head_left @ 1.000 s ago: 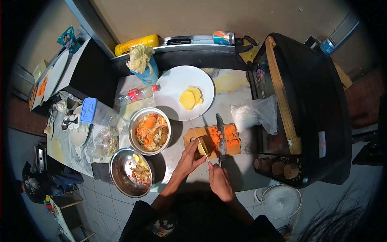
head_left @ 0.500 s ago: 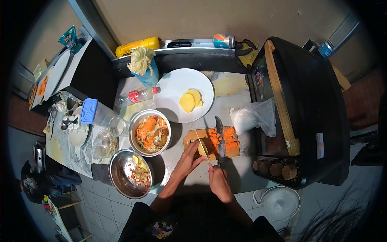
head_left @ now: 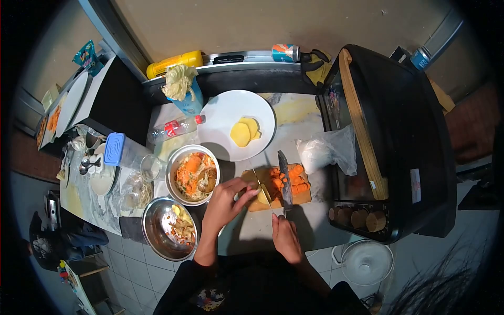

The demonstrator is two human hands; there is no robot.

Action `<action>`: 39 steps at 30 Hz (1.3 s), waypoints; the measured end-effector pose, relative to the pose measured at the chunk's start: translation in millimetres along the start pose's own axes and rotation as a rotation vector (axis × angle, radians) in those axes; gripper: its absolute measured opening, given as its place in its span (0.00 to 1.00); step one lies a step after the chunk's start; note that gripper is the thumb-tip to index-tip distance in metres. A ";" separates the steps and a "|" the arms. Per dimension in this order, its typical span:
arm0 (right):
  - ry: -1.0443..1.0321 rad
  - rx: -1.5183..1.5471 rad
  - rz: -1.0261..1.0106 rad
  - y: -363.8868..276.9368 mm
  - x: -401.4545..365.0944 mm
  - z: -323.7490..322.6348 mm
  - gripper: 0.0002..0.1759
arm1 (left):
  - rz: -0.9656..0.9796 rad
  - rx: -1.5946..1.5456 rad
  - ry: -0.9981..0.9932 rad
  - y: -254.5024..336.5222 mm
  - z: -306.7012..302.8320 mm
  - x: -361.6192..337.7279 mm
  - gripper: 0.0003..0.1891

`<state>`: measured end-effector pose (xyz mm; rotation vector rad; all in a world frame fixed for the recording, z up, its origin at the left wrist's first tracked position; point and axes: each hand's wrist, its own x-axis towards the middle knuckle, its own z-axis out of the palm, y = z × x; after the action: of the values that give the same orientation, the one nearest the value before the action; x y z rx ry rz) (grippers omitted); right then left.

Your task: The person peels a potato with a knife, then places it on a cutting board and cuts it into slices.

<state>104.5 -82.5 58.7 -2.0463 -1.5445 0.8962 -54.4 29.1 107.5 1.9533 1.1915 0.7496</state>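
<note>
My right hand (head_left: 286,239) is closed round the handle of a thin-bladed knife (head_left: 263,189), seen nearly edge-on. Its blade is against a cut yellow potato (head_left: 262,197) at the left of a wooden cutting board (head_left: 300,199). My left hand (head_left: 224,202) comes in from the left, fingers bent and thumb stretched to the potato's edge; the exact contact is partly hidden. Chopped carrot (head_left: 298,181) covers the board's right part. A broad dark knife (head_left: 285,181) lies across the board between potato and carrot. Behind, a white plate (head_left: 215,113) bears yellow potato slices (head_left: 244,132).
At the left stand a pot (head_left: 170,181) of shredded vegetables and a steel bowl (head_left: 152,223) of peelings. A plastic bottle (head_left: 178,127) lies beside the plate. A plastic bag (head_left: 323,152) of white contents sits before the black oven (head_left: 404,136). Another person (head_left: 63,236) is far left.
My left hand has shifted back and up, its fingers lifting from the potato's left side. My right hand keeps the knife in nearly the same place. The view has moved slightly.
</note>
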 end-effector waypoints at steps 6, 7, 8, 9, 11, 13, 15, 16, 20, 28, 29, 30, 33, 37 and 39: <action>-0.014 0.009 -0.007 3.8 1.0 -0.6 0.24 | 0.321 0.032 0.159 36.2 -4.6 41.4 0.09; -0.021 0.006 0.004 4.0 1.7 -0.1 0.24 | 0.306 -0.014 0.098 36.2 -3.9 47.1 0.09; -0.025 0.007 0.002 5.1 2.1 1.6 0.24 | 0.303 -0.011 0.099 35.5 -1.1 54.1 0.09; -0.024 0.000 0.004 7.1 2.5 3.4 0.24 | 0.366 -0.023 0.076 34.5 3.3 61.6 0.09; -0.020 -0.011 0.005 6.8 5.1 2.0 0.24 | 0.388 -0.035 -0.040 35.6 3.7 73.9 0.10; -0.064 -0.011 0.046 2.6 5.7 -1.6 0.24 | 0.448 0.016 -0.047 30.6 10.6 87.3 0.10; -0.078 -0.012 0.047 -0.3 6.1 -3.8 0.24 | 0.485 0.096 -0.114 17.3 18.1 99.5 0.12; -0.092 -0.016 0.047 -0.8 5.6 -4.4 0.25 | 0.485 0.096 -0.116 9.9 22.6 102.5 0.12; -0.075 -0.002 0.017 4.0 4.9 -0.3 0.25 | 0.543 0.313 -0.199 -14.7 37.4 104.9 0.15; -0.062 0.010 0.018 2.0 3.5 2.2 0.24 | 0.576 0.434 -0.396 -18.7 34.6 107.8 0.18; -0.063 0.012 0.020 0.2 3.7 1.2 0.24 | 0.594 0.433 -0.384 -13.9 32.7 108.9 0.18; -0.077 0.020 0.032 -2.6 3.7 -1.6 0.24 | 0.613 0.431 -0.371 -9.1 31.4 109.8 0.19; -0.078 0.024 0.042 -3.5 3.8 -2.2 0.24 | 0.641 0.386 -0.339 -2.5 30.1 112.2 0.20; -0.080 -0.003 0.073 -8.6 2.1 -5.0 0.23 | 0.662 0.465 -0.434 -23.9 41.2 106.5 0.23; -0.084 0.000 0.090 -13.4 -0.1 -7.5 0.23 | 0.644 0.389 -0.442 -21.5 37.7 106.4 0.26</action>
<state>100.6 -78.3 73.1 -2.1174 -1.5058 1.0279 7.1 122.2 80.0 2.6975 0.4503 0.3547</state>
